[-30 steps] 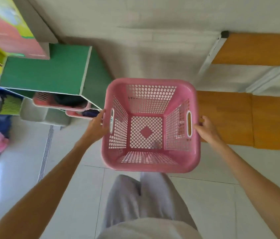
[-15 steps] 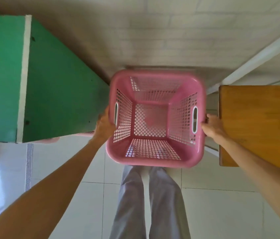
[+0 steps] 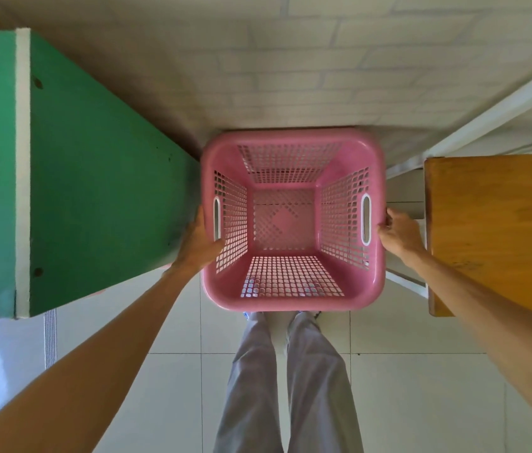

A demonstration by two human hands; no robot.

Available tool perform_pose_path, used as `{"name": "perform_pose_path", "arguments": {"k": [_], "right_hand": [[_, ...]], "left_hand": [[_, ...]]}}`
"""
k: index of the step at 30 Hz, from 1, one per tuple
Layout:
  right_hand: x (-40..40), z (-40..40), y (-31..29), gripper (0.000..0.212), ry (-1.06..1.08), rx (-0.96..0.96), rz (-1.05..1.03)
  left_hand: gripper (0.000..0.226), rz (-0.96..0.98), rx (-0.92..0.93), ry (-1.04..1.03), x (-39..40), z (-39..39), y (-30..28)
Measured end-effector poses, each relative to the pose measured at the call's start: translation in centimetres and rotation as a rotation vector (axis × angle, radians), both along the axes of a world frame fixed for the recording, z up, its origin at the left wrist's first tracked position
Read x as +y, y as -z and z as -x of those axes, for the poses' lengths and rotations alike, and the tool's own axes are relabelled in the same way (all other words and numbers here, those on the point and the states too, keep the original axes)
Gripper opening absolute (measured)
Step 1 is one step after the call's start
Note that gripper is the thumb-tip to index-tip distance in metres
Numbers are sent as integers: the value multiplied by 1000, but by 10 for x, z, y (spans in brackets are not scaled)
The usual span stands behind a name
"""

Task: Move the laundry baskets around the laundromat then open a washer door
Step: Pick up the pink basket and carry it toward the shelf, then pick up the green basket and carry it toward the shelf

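no readable text, no labels, no brand names, no numbers, no signs anywhere in the frame

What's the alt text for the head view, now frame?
Seen from above, a person's left hand and right hand grip the sides of an empty pink laundry basket by a white brick wall, between a green cabinet and a wooden table.

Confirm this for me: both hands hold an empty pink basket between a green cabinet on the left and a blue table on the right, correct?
Not quite: in the head view the table is orange wood, not blue. Otherwise right: left hand and right hand hold the empty pink basket beside the green cabinet.
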State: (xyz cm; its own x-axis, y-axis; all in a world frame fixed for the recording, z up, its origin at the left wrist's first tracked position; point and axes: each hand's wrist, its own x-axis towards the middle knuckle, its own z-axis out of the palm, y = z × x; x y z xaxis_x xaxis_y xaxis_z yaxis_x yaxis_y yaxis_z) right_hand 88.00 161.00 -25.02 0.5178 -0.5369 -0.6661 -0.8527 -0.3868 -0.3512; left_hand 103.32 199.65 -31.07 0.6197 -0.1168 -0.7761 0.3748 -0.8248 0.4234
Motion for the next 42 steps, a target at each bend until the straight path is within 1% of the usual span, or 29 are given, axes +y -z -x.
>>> {"name": "perform_pose_path", "arguments": {"k": [2,3,6,9,12,13,15,16,18,20,22,23,25,26,29,34,39,42], "right_hand": [[5,-1,-5,23,-37,1,9],[8,-1,-8,24,-53,0,5],[15,-3,-40,37,-85,-1,-22],[30,-6,-119,50,-96,-15,-72],[49,3,-216,56,-90,-13,-87],[53,9,-244,58,-95,-6,-84],[60,25,-293,62,-76,1,-73],[63,35,-312,63,-62,4,-65],[69,57,-346,71,-42,-3,-46],[60,88,-362,91,5,-8,-20],[45,126,-363,112,70,4,-3],[43,143,-380,110,100,27,7],[36,182,-409,88,164,50,86],[31,204,-421,80,191,51,130],[7,280,-445,68,303,59,225],[-25,423,-478,74,451,85,341],[-37,562,-505,78,481,129,426],[-37,629,-518,78,484,146,448]], "left_hand": [[125,-1,9,33,3,-4,0],[122,3,-1,59,-6,-3,-21],[99,10,-38,111,-21,3,-74],[84,90,-64,158,-29,8,-142],[68,98,-93,265,-33,18,-212],[71,85,-109,304,-35,24,-236],[95,26,-149,431,-38,33,-274],[101,-1,-173,518,-42,38,-297],[99,-47,-217,692,-54,53,-350],[97,-59,-317,847,-70,62,-392],[98,-88,-408,997,-86,63,-415],[98,-103,-434,1057,-95,63,-426],[95,-110,-487,1145,-121,67,-448],[94,-105,-528,1182,-136,74,-460],[93,-74,-611,1265,-183,106,-494],[93,41,-713,1343,-261,203,-544],[91,129,-753,1420,-302,328,-569],[90,181,-777,1490,-322,399,-581]]}}
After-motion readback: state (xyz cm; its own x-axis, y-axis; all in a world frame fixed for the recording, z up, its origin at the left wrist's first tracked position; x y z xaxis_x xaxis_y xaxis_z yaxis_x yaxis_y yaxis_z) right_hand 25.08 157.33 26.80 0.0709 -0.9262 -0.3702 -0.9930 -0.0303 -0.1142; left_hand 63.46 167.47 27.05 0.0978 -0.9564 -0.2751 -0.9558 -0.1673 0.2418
